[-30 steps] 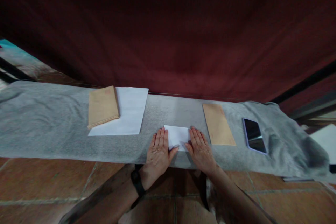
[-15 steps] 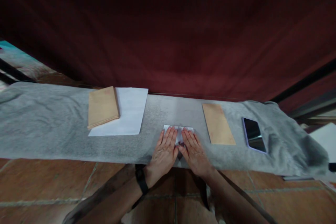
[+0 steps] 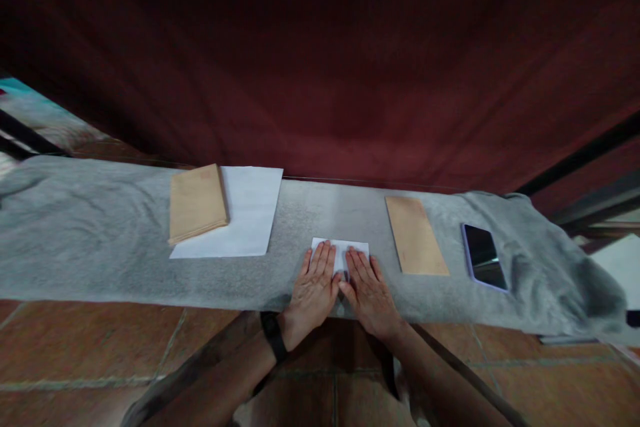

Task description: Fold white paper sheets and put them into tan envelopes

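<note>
A folded white paper (image 3: pixel 341 255) lies on the grey cloth at the middle, near its front edge. Flat on the left part of this paper rests my left hand (image 3: pixel 314 288), its fingers stretched out and a dark band on the wrist. My right hand (image 3: pixel 369 290) presses flat on the right part, fingers also extended. The two thumbs come close together at the paper's lower end. Both palms and fingers cover much of the paper, so its lower edge is hidden.
A stack of brown envelopes (image 3: pixel 197 203) sits on white sheets (image 3: pixel 253 213) at the left. To the right lie a single brown envelope (image 3: pixel 417 237) and a phone (image 3: pixel 484 257). Grey cloth (image 3: pixel 100 233) covers the narrow surface, with a dark red curtain (image 3: pixel 320 80) behind.
The hands stay flat on the paper and have hardly moved. The thumbs have drawn slightly closer together, and the envelopes, sheets and phone are where they were.
</note>
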The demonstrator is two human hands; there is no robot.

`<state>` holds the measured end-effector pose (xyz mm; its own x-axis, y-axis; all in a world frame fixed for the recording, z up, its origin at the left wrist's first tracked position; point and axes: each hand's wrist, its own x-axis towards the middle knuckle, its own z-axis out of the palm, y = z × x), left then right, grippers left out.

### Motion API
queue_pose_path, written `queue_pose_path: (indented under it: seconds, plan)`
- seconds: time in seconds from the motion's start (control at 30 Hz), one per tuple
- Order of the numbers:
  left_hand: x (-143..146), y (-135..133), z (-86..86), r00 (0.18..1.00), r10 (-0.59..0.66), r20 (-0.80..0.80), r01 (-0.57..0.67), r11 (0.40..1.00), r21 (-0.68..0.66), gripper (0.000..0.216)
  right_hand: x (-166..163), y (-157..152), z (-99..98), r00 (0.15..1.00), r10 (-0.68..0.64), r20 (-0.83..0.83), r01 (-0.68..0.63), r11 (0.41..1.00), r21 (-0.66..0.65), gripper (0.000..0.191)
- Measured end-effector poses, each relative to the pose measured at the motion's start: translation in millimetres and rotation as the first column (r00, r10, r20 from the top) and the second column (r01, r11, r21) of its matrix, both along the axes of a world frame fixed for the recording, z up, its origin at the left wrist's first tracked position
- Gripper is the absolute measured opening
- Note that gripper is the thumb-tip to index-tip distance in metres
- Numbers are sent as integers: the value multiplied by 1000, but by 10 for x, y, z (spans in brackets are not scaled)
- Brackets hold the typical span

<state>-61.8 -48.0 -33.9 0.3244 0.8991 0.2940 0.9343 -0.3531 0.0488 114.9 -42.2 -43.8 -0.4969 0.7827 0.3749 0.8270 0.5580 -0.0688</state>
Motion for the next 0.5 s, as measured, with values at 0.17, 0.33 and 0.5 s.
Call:
queue_pose_path:
  seconds: [0.17, 0.33, 0.5]
  plan:
    - [-14, 29, 14, 997, 74, 25, -73, 997, -29, 66, 50, 20, 17, 998, -56, 35, 57, 998, -11, 70]
    - [-32, 32, 33, 992, 122, 24, -120, 990, -69, 76, 102, 22, 8, 995, -87, 38, 87, 996, 21, 74]
    - [-57, 34, 40, 987, 157, 25, -155, 986, -68, 78, 141, 27, -17, 994, -106, 39, 106, 994, 20, 73]
